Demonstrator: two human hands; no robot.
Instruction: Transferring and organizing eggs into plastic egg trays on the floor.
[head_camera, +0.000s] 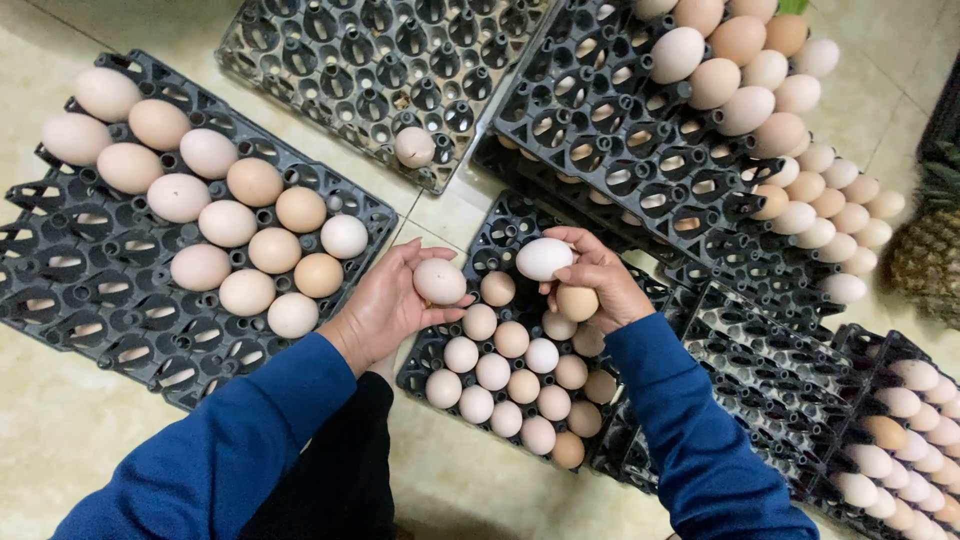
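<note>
Left hand (385, 305) cupping one egg (440, 281), right hand (598, 280) gripping two eggs (545, 258), perhaps sixteen in tray (497, 233) below

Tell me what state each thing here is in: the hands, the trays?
Left hand: grip shut on one pale egg.
Right hand: holds a white egg and a tan egg.
Middle tray: partly filled.
Left tray: about half full.
Top tray: holds a single egg.
Right stack: several trays, eggs on the far side.
</note>
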